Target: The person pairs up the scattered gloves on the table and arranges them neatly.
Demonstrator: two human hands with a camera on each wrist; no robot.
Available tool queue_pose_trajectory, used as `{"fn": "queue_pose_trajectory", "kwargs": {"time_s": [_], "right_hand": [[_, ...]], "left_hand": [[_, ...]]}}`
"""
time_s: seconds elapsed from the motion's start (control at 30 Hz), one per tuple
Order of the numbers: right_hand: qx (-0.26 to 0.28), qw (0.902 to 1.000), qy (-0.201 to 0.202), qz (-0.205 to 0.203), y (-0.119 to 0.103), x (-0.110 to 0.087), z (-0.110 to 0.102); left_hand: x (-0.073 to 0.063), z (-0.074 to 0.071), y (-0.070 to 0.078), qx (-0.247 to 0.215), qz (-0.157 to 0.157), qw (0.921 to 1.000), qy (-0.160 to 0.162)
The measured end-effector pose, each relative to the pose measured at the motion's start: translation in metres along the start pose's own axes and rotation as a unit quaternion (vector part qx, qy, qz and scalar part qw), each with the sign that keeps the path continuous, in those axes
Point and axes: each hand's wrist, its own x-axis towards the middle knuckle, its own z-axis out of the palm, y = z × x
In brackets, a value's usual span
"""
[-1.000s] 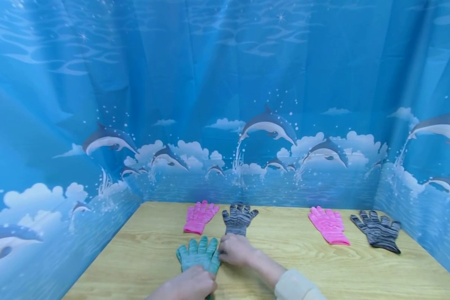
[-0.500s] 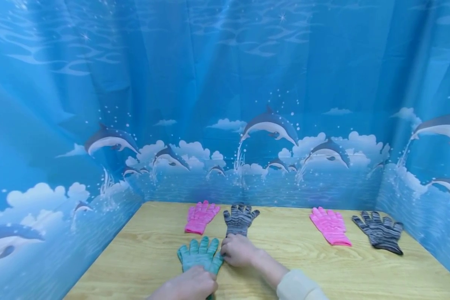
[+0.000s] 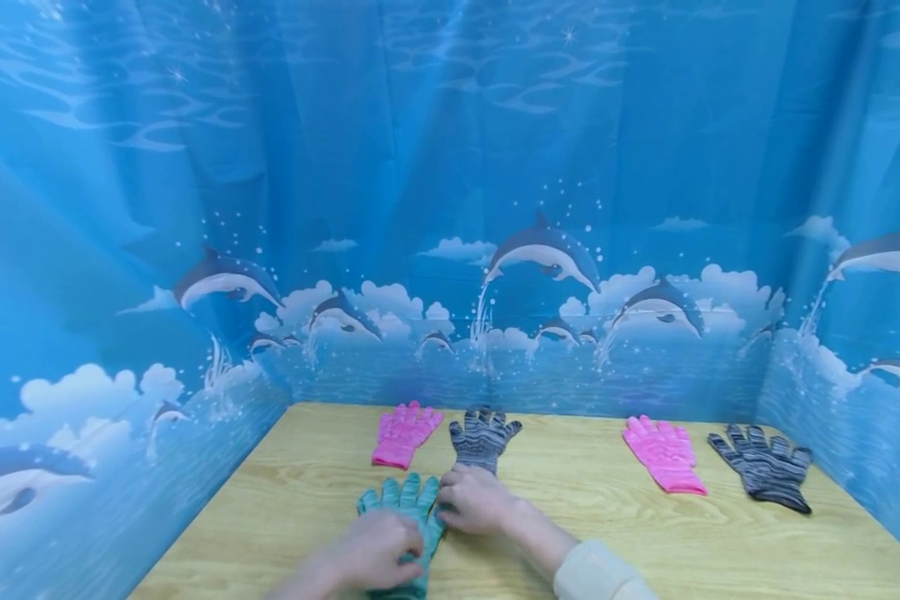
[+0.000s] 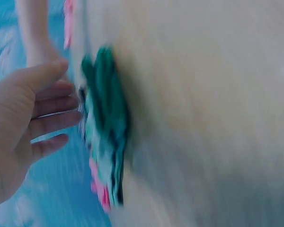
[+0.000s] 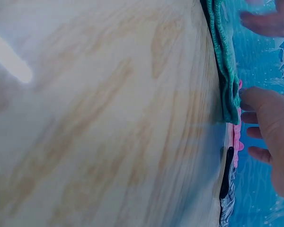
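Toward the bench's (image 3: 645,550) near edge, the left hand (image 3: 382,550) hovers loosely over the green glove (image 4: 106,113); the right hand (image 3: 471,500), grip unclear, probably steadies it.

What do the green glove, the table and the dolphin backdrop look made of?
Green glove: seemingly matte knitted fabric, with soft folds and mottled stripes. Table: wood or wood-look laminate; grain shows, and bright glare suggests a glossy finish. Dolphin backdrop: thin printed sheet, by its folds; cloth or plastic, I can't tell.
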Motion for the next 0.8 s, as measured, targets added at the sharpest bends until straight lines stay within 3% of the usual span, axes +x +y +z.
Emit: {"fn": "queue_pose_trajectory", "kwargs": {"time_s": [0.03,0.13,0.27,0.33,0.4,0.5,0.7,0.8], "right_hand": [[0.004,1.0,-0.005,0.001,-0.001,0.001,0.0],[0.016,0.9996,-0.024,0.004,-0.003,0.002,0.0],[0.026,0.9986,-0.045,0.011,-0.005,0.002,0.001],[0.024,0.9984,-0.05,0.013,-0.006,0.002,0.001],[0.02,0.9987,-0.046,0.011,-0.006,0.003,0.001],[0.02,0.9993,-0.033,0.002,-0.01,0.007,0.0],[0.006,0.9993,0.007,-0.035,-0.031,0.016,-0.007],[-0.012,0.9987,0.008,-0.049,-0.043,0.021,-0.013]], "left_hand": [[-0.003,-0.006,-0.007,-0.002,-0.007,0.9997,0.024],[-0.013,-0.014,-0.029,0.002,-0.12,0.9915,0.051],[-0.022,-0.012,-0.054,-0.008,-0.267,0.9621,0.055],[-0.022,-0.009,-0.062,-0.026,-0.313,0.9487,0.04],[-0.02,-0.007,-0.067,-0.04,-0.338,0.9399,0.022],[-0.015,-0.003,-0.07,-0.06,-0.352,0.9339,-0.001],[-0.008,0.01,-0.072,-0.105,-0.371,0.9228,-0.006],[-0.008,0.014,-0.073,-0.111,-0.374,0.9206,-0.011]]}}
